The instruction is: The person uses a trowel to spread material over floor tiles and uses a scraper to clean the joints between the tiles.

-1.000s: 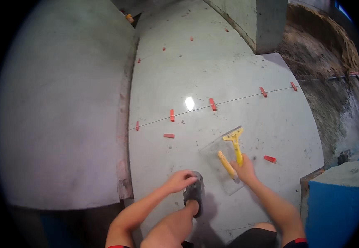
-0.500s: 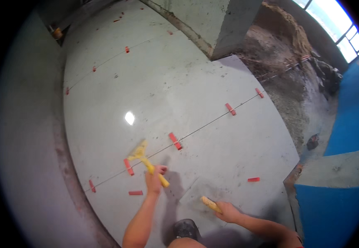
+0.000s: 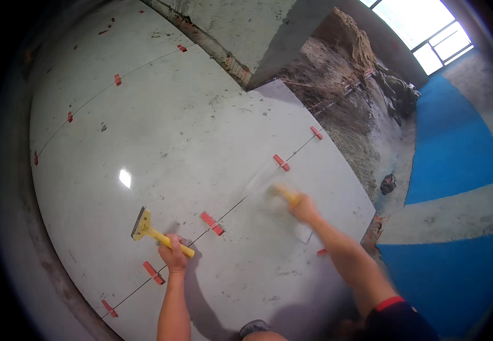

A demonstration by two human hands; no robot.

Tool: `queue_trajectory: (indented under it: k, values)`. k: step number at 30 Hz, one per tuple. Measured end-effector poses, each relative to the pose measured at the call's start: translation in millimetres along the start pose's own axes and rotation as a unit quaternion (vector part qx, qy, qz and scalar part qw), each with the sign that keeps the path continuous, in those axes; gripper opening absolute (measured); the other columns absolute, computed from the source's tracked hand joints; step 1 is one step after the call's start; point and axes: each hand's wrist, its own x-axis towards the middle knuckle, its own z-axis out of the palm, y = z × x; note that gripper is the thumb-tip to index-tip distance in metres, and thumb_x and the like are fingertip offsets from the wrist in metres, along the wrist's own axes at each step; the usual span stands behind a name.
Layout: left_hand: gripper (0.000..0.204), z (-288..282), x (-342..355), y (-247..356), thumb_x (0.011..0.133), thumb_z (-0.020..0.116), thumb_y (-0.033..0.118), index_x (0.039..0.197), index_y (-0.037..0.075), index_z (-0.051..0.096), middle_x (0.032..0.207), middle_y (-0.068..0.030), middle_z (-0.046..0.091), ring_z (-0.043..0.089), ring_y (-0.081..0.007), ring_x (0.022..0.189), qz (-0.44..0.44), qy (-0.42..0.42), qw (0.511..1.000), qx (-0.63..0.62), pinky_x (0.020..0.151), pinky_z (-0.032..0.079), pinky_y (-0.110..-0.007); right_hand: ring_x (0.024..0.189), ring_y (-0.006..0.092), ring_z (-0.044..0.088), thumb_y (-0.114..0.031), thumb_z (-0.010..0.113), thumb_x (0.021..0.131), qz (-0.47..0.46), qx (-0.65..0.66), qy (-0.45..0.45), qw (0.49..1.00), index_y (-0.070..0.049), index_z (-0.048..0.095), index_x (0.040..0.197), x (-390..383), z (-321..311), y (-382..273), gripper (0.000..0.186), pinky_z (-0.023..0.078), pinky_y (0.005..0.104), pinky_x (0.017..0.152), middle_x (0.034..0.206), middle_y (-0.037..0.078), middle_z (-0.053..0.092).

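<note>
My left hand [image 3: 172,254] is wrapped round the handle of a yellow scraper [image 3: 154,234] with a wide dark-edged blade, raised over the pale tiled floor [image 3: 161,142] beside a tile seam. My right hand [image 3: 304,209] grips the yellow handle of a flat rectangular trowel [image 3: 283,192]. Motion blurs the trowel, and its pale plate is hard to tell from the tile; it lies close to the seam. Red levelling wedges stand across this seam: one [image 3: 212,224] between my hands, one [image 3: 281,162] just beyond the trowel, and another [image 3: 154,273] near my left wrist.
A loose red wedge [image 3: 322,251] shows beside my right forearm. A grey pillar [image 3: 223,28] borders the far edge of the tiles. Past their right edge are a sand heap [image 3: 343,51], rough ground and blue floor sections [image 3: 456,136]. A wall runs along the left.
The view has shifted, with the floor sliding left. My right hand has carried the trowel farther away, up to the seam. My left hand has moved left with the scraper, whose blade is turned more leftward.
</note>
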Motion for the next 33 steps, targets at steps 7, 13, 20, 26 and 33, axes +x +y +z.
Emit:
queue_trajectory:
  k: [7,13,20,26,33]
  values:
    - [0.03,-5.9,9.3,-0.3,0.09,0.054,0.022,0.067,0.001,0.055,0.065,-0.0045,0.058,0.055,-0.015,0.062,-0.021,0.053,0.998,0.03,0.059,0.045,-0.031,0.085,0.0418,0.065,-0.023,0.066,0.078,-0.113,-0.105,-0.109,0.982,-0.012,0.06,0.101,-8.8,-14.4,-31.2,0.027,0.052,0.0494,0.075,0.09,0.02,0.068]
    - [0.033,-4.9,12.7,-0.2,0.088,0.058,0.024,0.065,0.001,0.054,0.062,-0.0076,0.056,0.054,-0.0188,0.058,0.04,0.084,0.989,0.117,0.056,0.043,-0.035,0.085,0.0418,0.067,-0.023,0.065,0.081,0.054,-0.015,0.013,0.998,-0.01,0.056,0.107,31.9,-16.2,-15.0,0.03,0.052,0.0489,0.072,0.089,0.022,0.067]
    - [0.032,10.4,4.5,20.4,0.088,0.061,0.025,0.066,0.002,0.056,0.061,-0.0051,0.056,0.053,-0.0153,0.058,-0.048,0.068,0.993,0.079,0.056,0.044,-0.034,0.09,0.0431,0.065,-0.029,0.065,0.082,-0.125,-0.097,-0.224,0.962,-0.01,0.055,0.115,-32.4,-8.3,-24.9,0.039,0.051,0.0507,0.077,0.092,0.022,0.067]
    - [0.029,-25.3,-42.4,30.3,0.09,0.062,0.026,0.101,0.0,0.065,0.094,-0.0058,0.065,0.059,-0.014,0.085,-0.117,0.06,0.991,-0.019,0.077,0.048,-0.029,0.091,0.0412,0.066,-0.044,0.067,0.086,-0.08,-0.089,-0.209,0.971,-0.009,0.055,0.117,0.4,-45.0,-30.0,0.048,0.051,0.0494,0.078,0.093,0.021,0.068]
    - [0.025,-54.5,-196.9,63.2,0.092,0.055,0.021,0.1,-0.001,0.063,0.102,-0.0103,0.064,0.061,-0.0192,0.093,-0.046,0.183,0.981,0.048,0.089,0.046,-0.032,0.075,0.0284,0.065,-0.039,0.07,0.089,0.064,0.128,0.084,0.986,-0.004,0.058,0.11,65.6,-52.6,64.4,0.043,0.05,0.0405,0.065,0.082,0.019,0.066]
